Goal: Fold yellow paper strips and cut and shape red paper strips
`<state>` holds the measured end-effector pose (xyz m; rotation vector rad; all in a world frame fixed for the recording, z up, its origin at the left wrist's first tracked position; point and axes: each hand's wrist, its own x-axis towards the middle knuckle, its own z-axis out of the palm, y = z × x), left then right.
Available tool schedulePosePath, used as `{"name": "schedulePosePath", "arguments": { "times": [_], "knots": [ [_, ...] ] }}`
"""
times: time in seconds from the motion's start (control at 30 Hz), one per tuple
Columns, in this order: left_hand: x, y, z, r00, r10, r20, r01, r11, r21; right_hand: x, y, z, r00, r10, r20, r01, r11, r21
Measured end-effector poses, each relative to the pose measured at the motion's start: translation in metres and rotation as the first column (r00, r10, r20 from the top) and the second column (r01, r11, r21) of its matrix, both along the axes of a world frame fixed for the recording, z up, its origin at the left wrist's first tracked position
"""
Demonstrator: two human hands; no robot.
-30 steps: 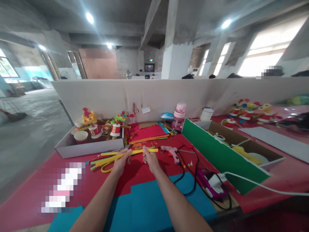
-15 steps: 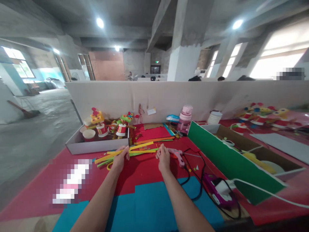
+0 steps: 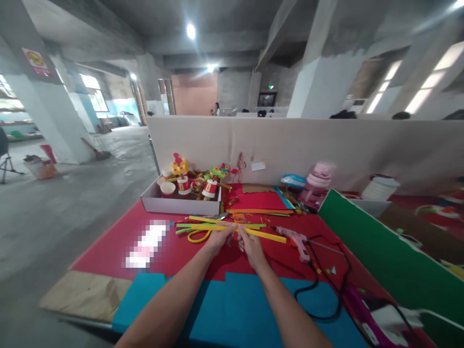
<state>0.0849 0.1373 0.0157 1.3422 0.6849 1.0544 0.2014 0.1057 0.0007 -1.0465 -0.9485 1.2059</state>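
Note:
My left hand [image 3: 220, 238] and my right hand [image 3: 251, 243] are close together over the red table cover, fingers pinched on yellow paper strips. One yellow strip [image 3: 270, 236] runs out to the right from my right hand; another [image 3: 203, 227] extends left past my left hand. Green strips [image 3: 183, 231] lie beneath and behind my hands. Yellow-handled scissors [image 3: 198, 239] rest left of my left hand, partly hidden by strips. To the right of my right hand lies a pink glue gun [image 3: 300, 244] with a black cable.
A white box [image 3: 181, 207] with paper cups and craft figures stands back left. Orange strips [image 3: 259, 211] lie behind my hands. A green-sided box [image 3: 380, 251] and purple power strip [image 3: 366, 314] are right; blue sheets [image 3: 239, 309] lie in front. A partition [image 3: 290, 145] stands behind.
My hands have come together from wide apart. A yellow strip now stretches rightward from my right hand. The camera view has turned left, shifting the scene right.

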Motion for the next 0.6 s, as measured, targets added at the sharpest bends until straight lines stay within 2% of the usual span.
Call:
{"name": "schedulePosePath", "arguments": {
  "times": [0.3, 0.6],
  "knots": [
    [-0.012, 0.013, -0.003, 0.991, 0.132, 0.034, -0.128, 0.985, -0.112, 0.013, 0.004, -0.001, 0.99, -0.138, 0.017, 0.138, 0.99, 0.009],
    [-0.024, 0.026, -0.007, 0.972, 0.23, 0.054, -0.225, 0.971, -0.078, 0.023, 0.004, -0.001, 0.985, -0.173, 0.009, 0.173, 0.985, 0.001]
  ]
}}
